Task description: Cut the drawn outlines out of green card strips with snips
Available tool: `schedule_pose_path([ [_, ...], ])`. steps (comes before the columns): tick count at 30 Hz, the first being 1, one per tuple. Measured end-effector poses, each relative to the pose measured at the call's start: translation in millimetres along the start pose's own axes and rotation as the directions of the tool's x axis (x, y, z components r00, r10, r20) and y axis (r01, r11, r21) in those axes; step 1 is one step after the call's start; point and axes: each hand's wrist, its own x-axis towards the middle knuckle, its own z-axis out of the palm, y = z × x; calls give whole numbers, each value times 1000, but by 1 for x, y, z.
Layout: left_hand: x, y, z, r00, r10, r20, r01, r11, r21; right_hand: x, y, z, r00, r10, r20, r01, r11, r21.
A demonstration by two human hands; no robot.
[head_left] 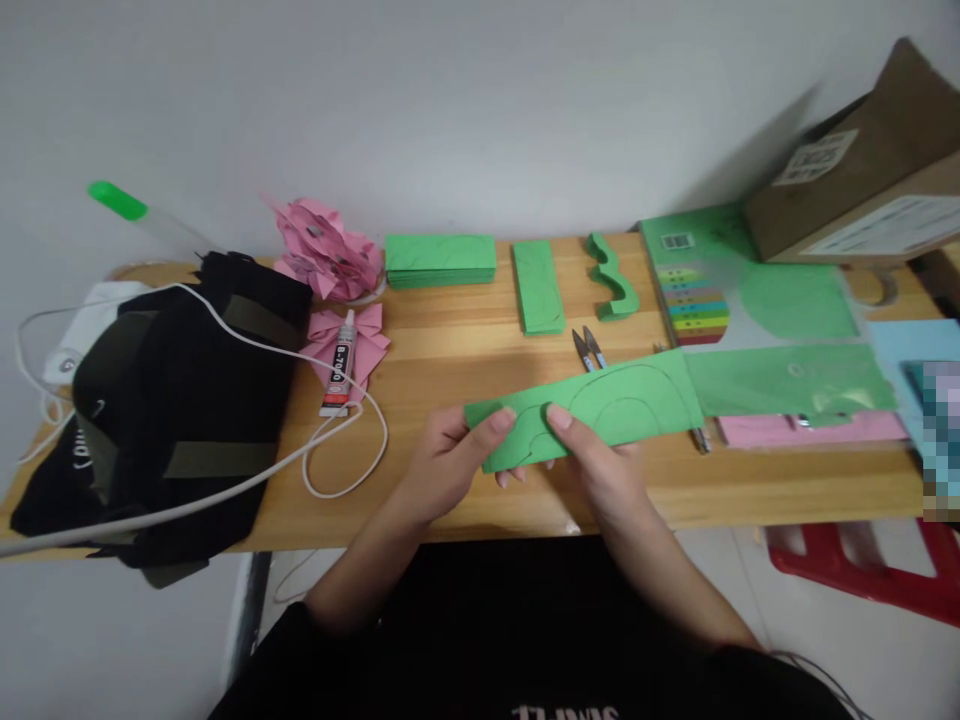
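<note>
A long green paper strip [622, 405] with curved pencil lines drawn on it is held over the near part of the wooden table [450, 350]. My left hand [450, 460] pinches its left end, thumb on top. My right hand [596, 465] grips the strip just to the right of that, thumb on top and fingers underneath. The strip's far end reaches towards small thread snips [590, 348] lying on the table.
A stack of green strips [441, 260], a single green strip [538, 287] and a cut wavy green shape [611, 278] lie at the back. Pink paper bows [330, 260] and a glue tube [339, 375] sit left of centre. A black bag [172, 400] with a white cable fills the left. Coloured paper packs [750, 290] and a cardboard box [862, 170] are on the right.
</note>
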Motion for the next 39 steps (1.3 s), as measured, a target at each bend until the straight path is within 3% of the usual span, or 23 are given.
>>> schedule_pose_path([
  [11,0,8,5,998,54,13,-55,997,54,-6,10,-6,998,-35,-52,39,996,76],
  [20,6,8,7,998,57,30,-57,998,19,-2,4,11,1000,-31,3,30,986,163],
  [25,6,7,-2,998,57,3,-57,998,13,3,-1,8,965,-122,-234,143,987,77],
  [27,5,6,-6,998,63,-6,-63,998,16,5,-4,6,948,-156,-278,178,982,57],
  [32,3,5,-15,997,58,-56,-56,998,37,8,-14,-5,948,-195,-254,212,976,41],
  [39,4,14,-29,974,84,-210,-79,996,30,10,-27,-32,956,-240,-171,237,971,-41],
])
